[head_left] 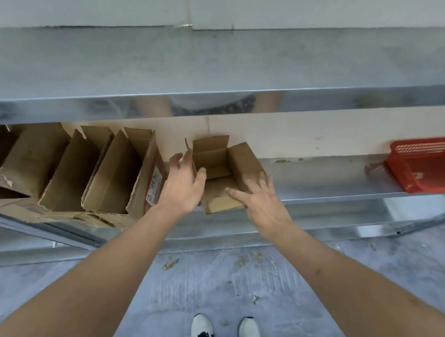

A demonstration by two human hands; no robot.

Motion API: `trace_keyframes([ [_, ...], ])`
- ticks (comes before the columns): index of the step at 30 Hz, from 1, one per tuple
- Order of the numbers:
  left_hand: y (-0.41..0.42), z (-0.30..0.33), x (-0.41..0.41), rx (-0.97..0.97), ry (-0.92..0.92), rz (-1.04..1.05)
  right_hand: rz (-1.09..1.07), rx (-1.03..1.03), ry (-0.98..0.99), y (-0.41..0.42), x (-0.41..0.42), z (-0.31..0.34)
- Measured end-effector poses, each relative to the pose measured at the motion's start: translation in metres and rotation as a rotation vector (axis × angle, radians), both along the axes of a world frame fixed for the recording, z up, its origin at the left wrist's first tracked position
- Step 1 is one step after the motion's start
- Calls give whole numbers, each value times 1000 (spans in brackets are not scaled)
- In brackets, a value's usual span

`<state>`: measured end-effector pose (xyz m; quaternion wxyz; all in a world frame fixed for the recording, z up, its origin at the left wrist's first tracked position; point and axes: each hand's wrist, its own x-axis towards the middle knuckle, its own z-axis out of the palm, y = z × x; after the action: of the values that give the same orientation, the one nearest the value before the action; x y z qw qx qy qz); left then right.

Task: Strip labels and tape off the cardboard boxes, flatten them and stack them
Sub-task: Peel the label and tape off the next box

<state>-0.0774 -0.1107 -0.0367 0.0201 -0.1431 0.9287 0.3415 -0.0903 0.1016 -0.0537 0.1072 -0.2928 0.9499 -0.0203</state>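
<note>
Head view: both hands on the small open box [217, 166], lower shelf [322, 185].

My left hand [183, 184] grips the box's left wall, thumb hooked over the rim, fingers outside. My right hand [260, 200] lies loose on the near right flap, fingers spread and fairly straight, pressing rather than gripping. The box sits dead ahead between both hands, mouth up, flaps splayed, long axis running away from me toward the wall. Both hands touch it; the left has the real hold, so I'd say it leads the lift-out. Plain brown cardboard, no label or tape visible on this side. Just left stands a row of bigger open boxes [106, 174], one with a red-and-white label [153, 186]. A red basket [429, 164] sits well apart on the right.
</note>
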Motion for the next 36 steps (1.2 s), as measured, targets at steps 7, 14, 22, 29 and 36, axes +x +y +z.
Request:
trace_keyframes([
  [7,53,4,-9,384,16,160,-182,-621,-113,57,-3,-19],
  [14,98,-14,-3,252,-27,188,-662,-1300,-469,96,-9,-36],
  [22,181,2,-26,892,-66,301,-849,-1641,-802,131,-10,-49],
  [29,221,10,-52,447,-114,248,-765,-1469,-1093,191,-6,-60],
  [36,266,1,-55,65,-253,137,-998,-1573,-956,222,-32,-49],
])
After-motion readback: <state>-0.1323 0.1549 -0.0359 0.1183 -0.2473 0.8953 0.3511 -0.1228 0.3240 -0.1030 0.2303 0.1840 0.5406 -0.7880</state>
